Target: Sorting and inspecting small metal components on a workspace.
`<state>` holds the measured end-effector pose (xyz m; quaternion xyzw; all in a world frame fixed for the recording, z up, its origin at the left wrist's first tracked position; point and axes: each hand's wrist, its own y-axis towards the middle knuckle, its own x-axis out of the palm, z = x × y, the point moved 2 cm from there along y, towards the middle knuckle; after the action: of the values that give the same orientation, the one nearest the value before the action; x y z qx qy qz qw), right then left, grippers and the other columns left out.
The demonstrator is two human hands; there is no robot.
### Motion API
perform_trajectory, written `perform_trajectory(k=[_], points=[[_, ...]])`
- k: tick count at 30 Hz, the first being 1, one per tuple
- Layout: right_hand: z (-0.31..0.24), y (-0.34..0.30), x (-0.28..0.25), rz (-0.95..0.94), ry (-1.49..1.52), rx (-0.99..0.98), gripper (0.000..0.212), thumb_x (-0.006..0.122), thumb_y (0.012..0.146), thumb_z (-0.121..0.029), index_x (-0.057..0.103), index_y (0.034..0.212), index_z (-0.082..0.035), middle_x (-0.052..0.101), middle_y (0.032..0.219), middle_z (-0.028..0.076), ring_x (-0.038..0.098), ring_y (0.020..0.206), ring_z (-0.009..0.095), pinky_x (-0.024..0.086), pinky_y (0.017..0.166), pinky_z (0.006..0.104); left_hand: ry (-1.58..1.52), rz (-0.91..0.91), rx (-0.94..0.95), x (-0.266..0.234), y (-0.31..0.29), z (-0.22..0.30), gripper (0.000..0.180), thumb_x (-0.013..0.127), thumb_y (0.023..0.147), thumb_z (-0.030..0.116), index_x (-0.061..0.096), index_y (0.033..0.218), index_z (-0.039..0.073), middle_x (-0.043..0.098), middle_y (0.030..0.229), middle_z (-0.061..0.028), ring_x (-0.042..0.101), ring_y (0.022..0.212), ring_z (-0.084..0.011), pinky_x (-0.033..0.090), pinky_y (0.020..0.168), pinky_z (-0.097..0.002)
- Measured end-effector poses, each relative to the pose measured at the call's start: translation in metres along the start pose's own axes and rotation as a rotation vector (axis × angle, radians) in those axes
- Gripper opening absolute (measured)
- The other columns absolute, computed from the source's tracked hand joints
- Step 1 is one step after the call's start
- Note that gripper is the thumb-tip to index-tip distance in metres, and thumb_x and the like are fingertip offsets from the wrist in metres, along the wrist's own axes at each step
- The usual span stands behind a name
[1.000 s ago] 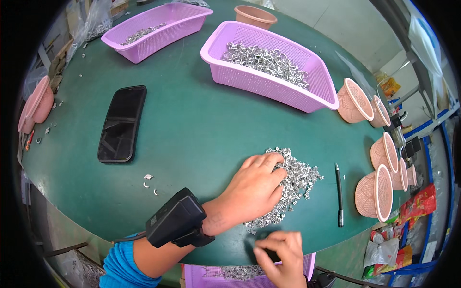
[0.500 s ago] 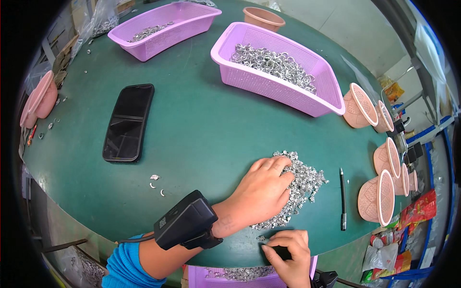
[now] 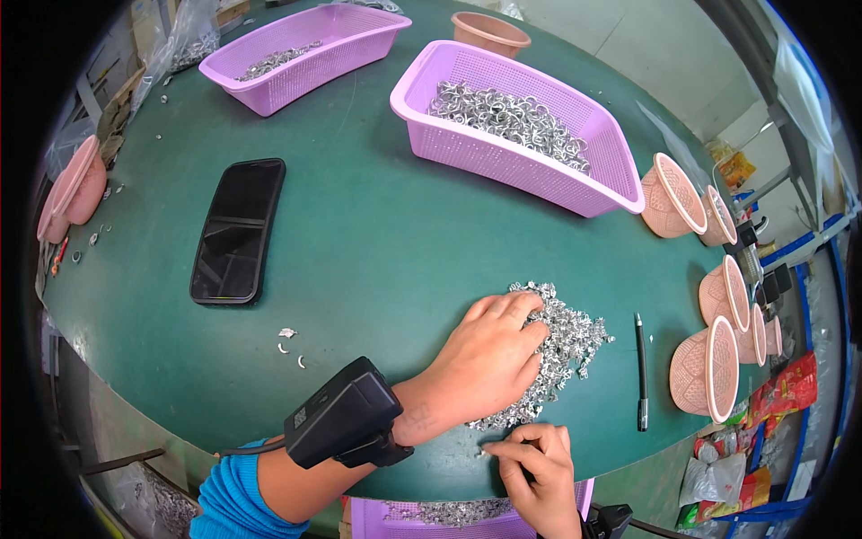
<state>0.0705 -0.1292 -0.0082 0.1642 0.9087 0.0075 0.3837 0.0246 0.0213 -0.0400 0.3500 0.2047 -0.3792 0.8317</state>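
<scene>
A heap of small silvery metal pieces [image 3: 570, 346] lies on the green table near its front edge. My left hand [image 3: 485, 359] rests palm down on the heap's left side, its fingers bent and a little apart; their tips are partly hidden among the pieces. Beside the heap's lower end, my right hand [image 3: 539, 472] is closed, its forefinger stretched left to a small metal piece [image 3: 481, 454] close to the table edge. Thumb and forefinger come together near that piece, though the contact is too small to see clearly. Below the edge, a lilac basket [image 3: 373, 521] contains more small metal pieces.
A lilac basket [image 3: 530, 184] of metal rings stands beyond the heap, another lilac basket [image 3: 305, 85] farther left. A black phone [image 3: 238, 232] lies left, a pen [image 3: 641, 373] right. Several peach baskets [image 3: 691, 377] line the right edge. Loose scraps [image 3: 287, 333] lie left of my wrist.
My right hand has shifted slightly left and up, and its forefinger now reaches over the small metal piece. My left hand stays almost still on the heap.
</scene>
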Motion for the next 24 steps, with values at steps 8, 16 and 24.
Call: perform_trajectory(k=[8, 16, 24], points=[[-0.004, -0.006, -0.012, -0.167, 0.028, -0.128, 0.018, 0.058, 0.07, 0.004, 0.064, 0.083, -0.007, 0.057, 0.089, 0.008, 0.05, 0.08, 0.025, 0.038, 0.071, 0.0326, -0.004, 0.009, 0.017, -0.001, 0.003, 0.003, 0.021, 0.057, 0.077, 0.012, 0.055, 0.096, 0.002, 0.046, 0.114, -0.0146, 0.045, 0.106, -0.0337, 0.034, 0.092, -0.0423], [0.011, 0.01, -0.012, 0.148, -0.247, 0.056, 0.026, 0.066, 0.067, 0.001, 0.061, 0.093, -0.003, 0.057, 0.088, 0.009, 0.051, 0.087, 0.025, 0.039, 0.079, 0.0321, 0.006, -0.003, 0.003, -0.001, 0.001, 0.0, 0.021, 0.056, 0.077, 0.012, 0.055, 0.096, 0.002, 0.046, 0.113, -0.0148, 0.045, 0.106, -0.0339, 0.035, 0.092, -0.0427], [0.016, 0.002, -0.019, 0.076, -0.047, 0.123, 0.027, 0.07, 0.064, -0.001, 0.061, 0.089, -0.003, 0.06, 0.093, 0.008, 0.052, 0.089, 0.024, 0.04, 0.078, 0.0311, 0.008, 0.003, 0.002, 0.0, 0.001, 0.001, 0.021, 0.056, 0.077, 0.012, 0.055, 0.096, 0.002, 0.046, 0.114, -0.0146, 0.045, 0.107, -0.0337, 0.035, 0.092, -0.0426]])
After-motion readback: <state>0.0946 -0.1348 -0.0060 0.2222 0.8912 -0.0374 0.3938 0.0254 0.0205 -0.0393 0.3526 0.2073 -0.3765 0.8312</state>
